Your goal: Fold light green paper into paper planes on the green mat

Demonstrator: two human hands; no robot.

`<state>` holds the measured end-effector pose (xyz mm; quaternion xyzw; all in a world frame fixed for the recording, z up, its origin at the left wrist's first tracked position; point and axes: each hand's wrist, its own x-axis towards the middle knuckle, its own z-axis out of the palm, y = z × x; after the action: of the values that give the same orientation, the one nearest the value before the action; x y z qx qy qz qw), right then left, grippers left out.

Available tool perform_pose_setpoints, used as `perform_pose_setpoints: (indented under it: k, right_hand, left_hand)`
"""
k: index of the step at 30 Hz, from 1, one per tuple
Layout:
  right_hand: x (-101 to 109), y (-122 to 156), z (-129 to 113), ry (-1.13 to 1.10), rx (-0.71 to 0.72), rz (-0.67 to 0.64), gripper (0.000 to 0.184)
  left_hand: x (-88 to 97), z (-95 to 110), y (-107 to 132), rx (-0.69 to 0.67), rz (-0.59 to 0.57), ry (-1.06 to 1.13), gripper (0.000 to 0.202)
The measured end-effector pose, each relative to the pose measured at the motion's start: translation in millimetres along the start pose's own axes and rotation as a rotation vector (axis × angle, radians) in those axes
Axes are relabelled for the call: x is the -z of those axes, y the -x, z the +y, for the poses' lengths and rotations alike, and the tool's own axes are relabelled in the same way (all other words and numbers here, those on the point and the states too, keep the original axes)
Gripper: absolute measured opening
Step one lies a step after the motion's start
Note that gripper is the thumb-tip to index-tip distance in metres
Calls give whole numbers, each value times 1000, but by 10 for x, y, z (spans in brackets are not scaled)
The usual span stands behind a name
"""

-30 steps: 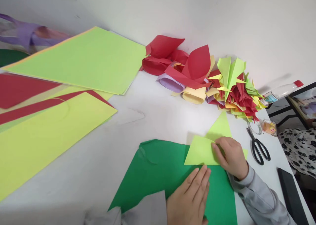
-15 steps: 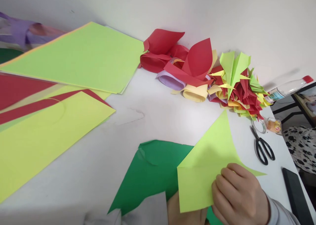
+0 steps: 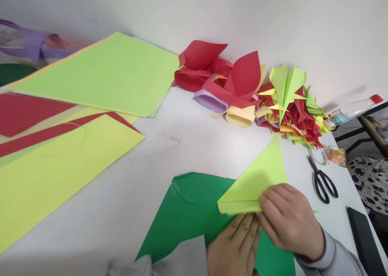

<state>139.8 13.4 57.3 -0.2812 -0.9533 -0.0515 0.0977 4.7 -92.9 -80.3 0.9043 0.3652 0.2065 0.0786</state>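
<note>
A yellow-green sheet of paper (image 3: 256, 181) lies partly over a dark green sheet (image 3: 182, 211) near the table's front. A crease crosses it, and its near flap stands lifted toward me. My right hand (image 3: 291, 219) is closed on the near edge of this paper, with the thumb side hidden. Just left of it, my left hand (image 3: 235, 243) lies palm down on the green sheet, fingers stretched out and close together. Its fingertips reach the lifted flap from below. A grey sleeve covers the left wrist.
Stacked coloured sheets (image 3: 100, 78) and a long yellow sheet (image 3: 60, 171) lie left. Rolled red paper (image 3: 192, 79) and folded paper planes (image 3: 287, 90) line the wall. Black scissors (image 3: 323, 183), a tape roll (image 3: 318, 155), a wrapped snack (image 3: 336, 154), a bottle (image 3: 353, 109) and a black phone-like slab (image 3: 365, 239) lie right.
My right hand has moved slightly up and left, raising and folding the near flap away from me. My left hand, mostly covered by the paper before, now shows. The view has shifted slightly.
</note>
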Motion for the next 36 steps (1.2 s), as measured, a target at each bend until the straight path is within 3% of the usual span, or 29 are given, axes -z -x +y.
perform_pose_setpoints:
  k: [3, 7, 13, 15, 18, 25, 36]
  right_hand:
    - [-94, -70, 130, 41, -134, -97, 26]
    - [-219, -119, 276, 93, -154, -147, 26]
    - [-334, -150, 404, 119, -90, -104, 29]
    - [-368, -163, 432, 140, -78, -89, 31]
    - [-428, -167, 467, 140, -79, -63, 34]
    - [-552, -103, 517, 64, -136, -12, 40]
    - [-596, -92, 533, 17, -156, 12, 39]
  left_hand:
    - [281, -194, -288, -62, 131, -75, 57]
    - [436, -195, -311, -42, 167, -129, 50]
    - [267, -151, -304, 77, -78, -65, 63]
    - [197, -142, -311, 86, -110, -44, 66]
    - [218, -152, -305, 84, -103, -38, 67]
    - [485, -201, -301, 71, -83, -65, 54]
    - [384, -92, -289, 178, -48, -94, 61]
